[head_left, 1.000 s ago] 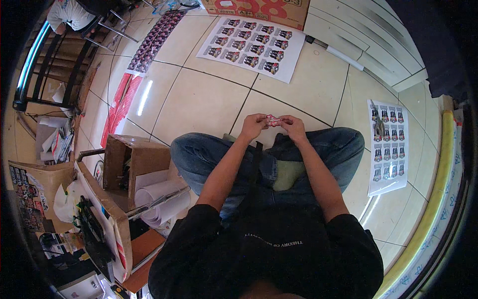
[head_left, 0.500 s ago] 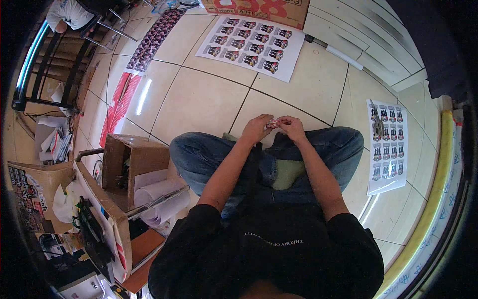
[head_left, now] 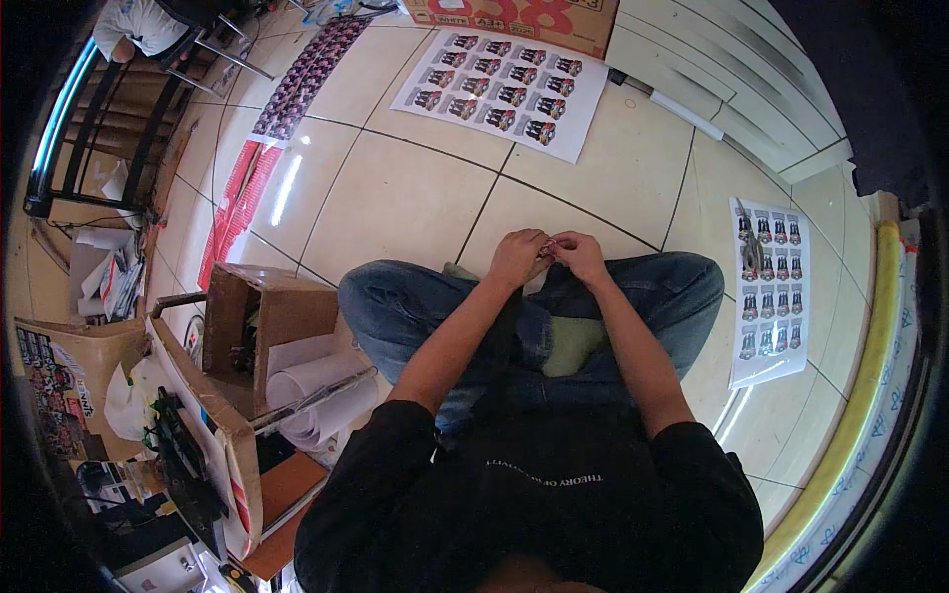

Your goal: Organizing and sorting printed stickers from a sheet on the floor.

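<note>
In front of my crossed legs, my left hand [head_left: 516, 259] and my right hand [head_left: 583, 257] meet with fingertips pinched together. Between them is a small red and white piece [head_left: 546, 252], mostly covered by the fingers; its exact kind does not show. My left fingers curl over one side of it, and the right thumb and forefinger grip the other. Beyond the hands lies a white sheet printed with rows of small pictures [head_left: 583, 133]. A similar printed sheet [head_left: 768, 373] lies to my right, with dark scissors [head_left: 752, 259] on top of it.
An open cardboard box [head_left: 225, 296] and a roll of white paper [head_left: 297, 405] stand at my left. A large carton [head_left: 593, 30] and a white drawer cabinet [head_left: 712, 69] are at the far side. A long yellow roll [head_left: 885, 296] runs along the right. A person sits far left.
My hands have drawn closer together around the small red and white piece, and less of it shows. The left fingers have curled further over it.
</note>
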A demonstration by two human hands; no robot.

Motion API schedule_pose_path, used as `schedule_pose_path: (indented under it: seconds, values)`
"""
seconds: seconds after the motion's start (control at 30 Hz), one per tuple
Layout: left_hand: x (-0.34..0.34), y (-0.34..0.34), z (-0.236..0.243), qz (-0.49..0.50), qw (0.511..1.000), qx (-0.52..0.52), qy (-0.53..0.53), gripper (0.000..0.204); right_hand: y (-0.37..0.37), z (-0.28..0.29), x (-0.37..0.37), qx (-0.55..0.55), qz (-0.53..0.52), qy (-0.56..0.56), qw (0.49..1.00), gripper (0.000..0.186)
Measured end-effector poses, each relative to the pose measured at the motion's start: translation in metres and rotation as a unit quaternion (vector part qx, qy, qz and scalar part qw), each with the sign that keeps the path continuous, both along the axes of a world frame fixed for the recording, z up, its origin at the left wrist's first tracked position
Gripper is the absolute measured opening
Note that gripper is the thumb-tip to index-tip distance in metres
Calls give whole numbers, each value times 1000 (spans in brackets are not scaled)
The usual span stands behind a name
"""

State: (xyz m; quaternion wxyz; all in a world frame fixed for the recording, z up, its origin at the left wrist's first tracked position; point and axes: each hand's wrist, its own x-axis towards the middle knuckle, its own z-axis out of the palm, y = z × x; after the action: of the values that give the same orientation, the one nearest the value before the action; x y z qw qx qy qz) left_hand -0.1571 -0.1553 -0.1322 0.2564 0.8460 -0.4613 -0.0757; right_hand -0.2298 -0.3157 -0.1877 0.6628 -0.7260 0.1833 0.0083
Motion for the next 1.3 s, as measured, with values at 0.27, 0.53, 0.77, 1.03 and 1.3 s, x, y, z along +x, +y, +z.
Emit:
schedule_pose_path:
  seconds: [0.27,0.53,0.77,1.03,1.3]
  values:
    - [-1,-3,-8,14,999,-34,0,29,3,6,1,52,-15,7,999,19]
    - [0,1,-2,41,999,-27,3,25,1,11,1,46,-31,-5,998,22]
    - [2,3,-6,82,996,-10,22,26,8,16,-1,-100,17,-62,993,29]
    - [4,5,-8,84,996,-8,30,27,8,19,-1,-125,36,-31,991,30]
    - [3,2,-8,69,995,11,73,30,5,10,3,-1,0,7,1000,19]
